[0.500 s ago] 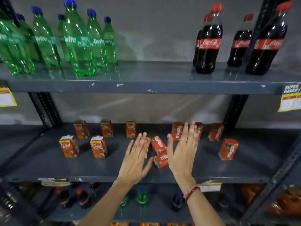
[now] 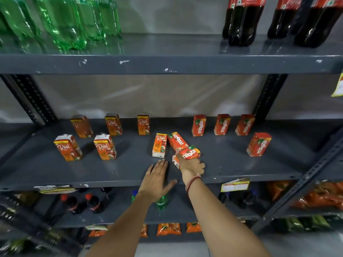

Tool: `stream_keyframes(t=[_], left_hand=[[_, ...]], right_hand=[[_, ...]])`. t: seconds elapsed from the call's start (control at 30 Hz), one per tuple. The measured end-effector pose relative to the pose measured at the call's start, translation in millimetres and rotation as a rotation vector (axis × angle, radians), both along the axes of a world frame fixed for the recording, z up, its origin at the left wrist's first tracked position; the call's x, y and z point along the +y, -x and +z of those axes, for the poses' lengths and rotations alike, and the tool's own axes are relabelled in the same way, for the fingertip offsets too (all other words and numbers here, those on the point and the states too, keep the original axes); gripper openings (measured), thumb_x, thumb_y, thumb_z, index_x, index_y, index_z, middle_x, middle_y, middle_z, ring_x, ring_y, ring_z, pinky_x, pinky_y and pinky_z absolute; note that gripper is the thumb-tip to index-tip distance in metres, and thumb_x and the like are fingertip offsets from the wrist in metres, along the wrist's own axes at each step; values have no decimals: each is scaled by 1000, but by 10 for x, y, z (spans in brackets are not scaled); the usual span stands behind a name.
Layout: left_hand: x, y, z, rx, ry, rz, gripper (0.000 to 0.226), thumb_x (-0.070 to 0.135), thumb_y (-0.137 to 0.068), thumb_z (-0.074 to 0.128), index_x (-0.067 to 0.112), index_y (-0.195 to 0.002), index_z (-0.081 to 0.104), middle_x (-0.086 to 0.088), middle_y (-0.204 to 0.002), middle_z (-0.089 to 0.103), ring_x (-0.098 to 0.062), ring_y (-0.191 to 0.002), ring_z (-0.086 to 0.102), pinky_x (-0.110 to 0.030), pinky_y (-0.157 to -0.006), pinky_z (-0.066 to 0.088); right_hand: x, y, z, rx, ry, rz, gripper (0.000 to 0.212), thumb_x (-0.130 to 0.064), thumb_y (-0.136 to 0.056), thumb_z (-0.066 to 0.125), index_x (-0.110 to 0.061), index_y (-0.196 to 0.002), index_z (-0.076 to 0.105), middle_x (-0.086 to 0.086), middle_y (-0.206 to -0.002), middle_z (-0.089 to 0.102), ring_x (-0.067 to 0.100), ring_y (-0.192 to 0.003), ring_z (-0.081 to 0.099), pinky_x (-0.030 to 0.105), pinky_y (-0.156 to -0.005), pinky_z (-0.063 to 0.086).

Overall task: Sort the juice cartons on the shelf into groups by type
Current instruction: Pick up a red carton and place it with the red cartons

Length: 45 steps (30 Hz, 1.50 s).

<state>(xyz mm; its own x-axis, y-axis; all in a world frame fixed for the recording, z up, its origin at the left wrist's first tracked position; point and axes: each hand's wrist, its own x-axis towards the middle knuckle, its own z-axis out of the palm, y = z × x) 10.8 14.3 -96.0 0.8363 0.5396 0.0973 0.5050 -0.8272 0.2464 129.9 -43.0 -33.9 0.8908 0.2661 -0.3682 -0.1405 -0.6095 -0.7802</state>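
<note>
On the grey middle shelf (image 2: 232,164), several orange Real cartons (image 2: 104,147) stand at the left and several red Maaza cartons (image 2: 222,124) stand at the right. In the middle is a mixed cluster: one upright Real carton (image 2: 159,145), a tilted Maaza carton (image 2: 177,141) leaning beside it, and a Maaza carton lying on its side (image 2: 190,153). My right hand (image 2: 192,166) is shut on that lying Maaza carton from the front. My left hand (image 2: 157,176) lies flat and open on the shelf just in front of the upright Real carton, holding nothing.
Green Sprite bottles (image 2: 70,25) and dark cola bottles (image 2: 243,25) stand on the shelf above. Bottles and orange packets fill the lower shelves. Dark uprights (image 2: 267,97) frame the bay at both sides. A yellow price tag (image 2: 234,184) hangs on the front edge.
Both hands were raised open over the middle cluster. Now my right hand has dropped and closed on the lying Maaza carton, and my left hand has pulled back toward the shelf's front.
</note>
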Motion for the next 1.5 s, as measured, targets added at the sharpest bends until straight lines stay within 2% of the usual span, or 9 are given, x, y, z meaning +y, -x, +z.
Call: stream_keyframes(t=[0.23, 0.37, 0.47, 0.67, 0.8, 1.03, 1.2, 1.37, 1.5], left_hand=[[113, -110, -52, -21, -21, -10, 82, 65, -88, 33, 9, -147, 17, -8, -157, 17, -18, -144, 10, -39, -118, 7], [81, -123, -116, -77, -71, 13, 82, 67, -87, 29, 8, -145, 22, -9, -155, 23, -19, -143, 14, -39, -118, 10], [85, -127, -143, -80, -102, 21, 83, 67, -87, 27, 8, -145, 22, -9, -155, 24, -19, -143, 15, -40, -118, 12], [82, -134, -157, -49, -139, 20, 83, 67, -88, 22, 8, -146, 19, -9, -156, 21, -19, -144, 13, -39, -118, 11], [86, -125, -150, -69, -132, 13, 80, 65, -89, 28, 9, -146, 19, -10, -154, 25, -20, -143, 16, -39, -117, 12], [78, -112, -123, -74, -124, 0, 76, 60, -89, 37, 9, -145, 25, -11, -152, 30, -22, -142, 21, -40, -116, 14], [66, -101, -103, -53, -128, -10, 76, 59, -90, 40, 7, -144, 28, -13, -151, 31, -24, -141, 23, -42, -115, 18], [62, -103, -82, -47, -137, 3, 78, 62, -89, 33, 5, -142, 30, -13, -150, 33, -24, -140, 25, -41, -114, 20], [52, -104, -68, -23, -141, 12, 83, 67, -86, 23, 6, -143, 29, -12, -151, 33, -23, -141, 25, -41, -115, 20]], right_hand=[[101, -99, 4, 101, 45, -30, 87, -51, -62, 78, -7, -127, 38, 16, -130, 40, 34, -121, 42, 39, -81, 45], [109, -214, -41, 116, 68, 20, 92, -51, -58, 81, -7, -128, 42, 16, -134, 39, 35, -123, 41, 41, -97, 41], [131, -230, -85, 79, 75, 69, 92, -50, -57, 82, -7, -128, 41, 15, -135, 41, 34, -126, 39, 42, -99, 39], [57, -200, -269, 32, -289, 193, 68, -26, -58, 87, -17, -106, 40, 12, -114, 64, 26, -108, 60, 28, -82, 43], [-41, -206, -321, -59, -323, 409, 79, -25, -60, 86, -15, -122, 40, 7, -107, 69, 17, -98, 64, 24, -80, 45], [-264, -223, -405, -112, -408, 608, 89, -29, -55, 87, -23, -130, 40, 3, -111, 69, 12, -100, 66, 40, -88, 55], [-355, -218, -399, -84, -445, 617, 81, -32, -54, 87, -29, -123, 45, -11, -110, 63, 4, -100, 61, 35, -89, 54], [-389, -271, -340, -69, -464, 631, 74, -26, -56, 87, -37, -114, 44, -24, -100, 60, -8, -92, 59, 17, -77, 51], [-362, -288, -315, -80, -491, 619, 79, -24, -58, 87, -24, -126, 46, -5, -115, 64, 10, -108, 60, 33, -88, 53]])
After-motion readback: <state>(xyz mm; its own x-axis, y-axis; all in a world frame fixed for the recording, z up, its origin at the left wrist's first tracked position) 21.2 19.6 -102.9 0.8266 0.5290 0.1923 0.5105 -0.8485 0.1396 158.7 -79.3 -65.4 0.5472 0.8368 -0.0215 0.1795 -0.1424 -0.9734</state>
